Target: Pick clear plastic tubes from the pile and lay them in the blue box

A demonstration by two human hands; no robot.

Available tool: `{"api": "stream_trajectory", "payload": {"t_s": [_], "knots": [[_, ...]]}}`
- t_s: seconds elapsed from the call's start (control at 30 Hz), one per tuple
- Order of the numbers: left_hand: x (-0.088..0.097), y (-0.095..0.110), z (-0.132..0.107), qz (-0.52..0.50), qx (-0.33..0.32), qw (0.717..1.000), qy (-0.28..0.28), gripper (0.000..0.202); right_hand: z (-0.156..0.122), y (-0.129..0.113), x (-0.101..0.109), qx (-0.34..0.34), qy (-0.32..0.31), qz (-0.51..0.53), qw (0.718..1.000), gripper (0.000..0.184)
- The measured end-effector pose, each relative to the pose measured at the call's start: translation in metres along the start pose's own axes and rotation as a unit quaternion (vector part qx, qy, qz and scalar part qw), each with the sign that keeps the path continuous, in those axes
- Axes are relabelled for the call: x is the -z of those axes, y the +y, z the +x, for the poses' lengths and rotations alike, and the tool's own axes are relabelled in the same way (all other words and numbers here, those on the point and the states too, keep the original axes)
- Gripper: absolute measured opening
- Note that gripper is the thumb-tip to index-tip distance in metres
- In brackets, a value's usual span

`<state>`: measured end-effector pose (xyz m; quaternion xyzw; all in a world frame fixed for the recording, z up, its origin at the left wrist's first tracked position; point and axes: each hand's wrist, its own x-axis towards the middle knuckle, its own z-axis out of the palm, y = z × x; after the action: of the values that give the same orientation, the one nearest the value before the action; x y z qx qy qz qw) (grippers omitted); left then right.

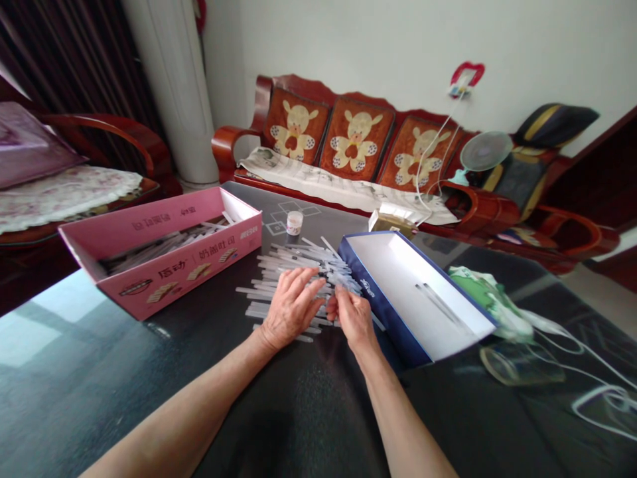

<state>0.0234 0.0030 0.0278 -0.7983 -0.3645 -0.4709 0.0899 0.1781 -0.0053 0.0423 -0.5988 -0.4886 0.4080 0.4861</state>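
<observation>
A loose pile of thin, translucent plastic sticks lies across the dark table between two boxes. My left hand rests over the pile with its fingers stretched out and slightly apart. Just right of it, my right hand is closed in a pinch at the pile's right side; what its fingertips hold is too small and hidden to tell. More sticks fill the pink box on the left. The blue box on the right has a white inside, with a few thin dark sticks in it.
A small clear cup stands behind the pile. Beyond the blue box are a small carton, a green and white packet, a clear dish and white cables. A wooden sofa stands behind the table.
</observation>
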Motion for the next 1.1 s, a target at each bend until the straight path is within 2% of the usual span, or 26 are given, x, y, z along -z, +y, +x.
{"api": "stream_trajectory", "payload": {"t_s": [0.1,0.17,0.23,0.3,0.4,0.47,0.5,0.53,0.6,0.67,0.73,0.8,0.87,0.93,1.1], "knots": [[0.000,-0.001,-0.002,-0.077,0.067,0.994,0.026,0.020,0.000,0.000,-0.002,-0.019,0.036,0.055,0.998,0.046],[0.000,-0.002,-0.002,-0.145,0.169,0.974,0.035,0.022,-0.005,-0.003,-0.007,-0.013,-0.006,0.079,0.997,0.044],[0.000,-0.002,0.000,-0.223,0.285,0.931,0.046,0.030,-0.013,-0.007,-0.013,0.016,-0.084,0.062,0.994,0.042],[0.000,-0.002,0.004,-0.305,0.368,0.877,0.060,0.037,-0.020,-0.012,-0.017,0.048,-0.151,0.013,0.987,0.039],[0.000,-0.002,0.011,-0.426,0.419,0.799,0.073,0.041,-0.022,-0.018,-0.012,0.073,-0.208,-0.072,0.973,0.037],[-0.001,-0.003,0.012,-0.468,0.428,0.769,0.073,0.043,-0.014,-0.018,0.003,0.091,-0.187,-0.131,0.969,0.037],[-0.002,-0.004,0.012,-0.466,0.424,0.773,0.070,0.044,-0.009,-0.018,0.014,0.103,-0.154,-0.160,0.970,0.036],[-0.002,-0.005,0.011,-0.443,0.414,0.793,0.065,0.044,-0.003,-0.016,0.026,0.120,-0.109,-0.191,0.968,0.034],[-0.003,-0.007,0.007,-0.348,0.347,0.870,0.034,0.041,0.008,-0.014,0.053,0.139,-0.042,-0.240,0.960,0.030],[-0.004,-0.009,0.002,-0.206,0.238,0.949,0.009,0.035,0.014,-0.013,0.075,0.140,-0.017,-0.286,0.948,0.025],[-0.004,-0.011,-0.002,-0.089,0.133,0.987,-0.011,0.032,0.014,-0.013,0.086,0.132,-0.036,-0.322,0.937,0.022],[-0.005,-0.011,-0.005,-0.007,0.067,0.997,-0.030,0.031,0.010,-0.015,0.085,0.121,-0.085,-0.353,0.924,0.019],[-0.005,-0.011,-0.006,0.042,0.040,0.997,-0.041,0.028,0.005,-0.018,0.078,0.111,-0.134,-0.385,0.906,0.016],[-0.004,-0.010,-0.006,0.069,0.034,0.996,-0.042,0.024,0.000,-0.021,0.071,0.094,-0.168,-0.420,0.887,0.015],[-0.005,-0.010,-0.006,0.097,0.039,0.994,-0.043,0.025,-0.008,-0.025,0.064,0.015,-0.197,-0.508,0.839,0.010]]}}
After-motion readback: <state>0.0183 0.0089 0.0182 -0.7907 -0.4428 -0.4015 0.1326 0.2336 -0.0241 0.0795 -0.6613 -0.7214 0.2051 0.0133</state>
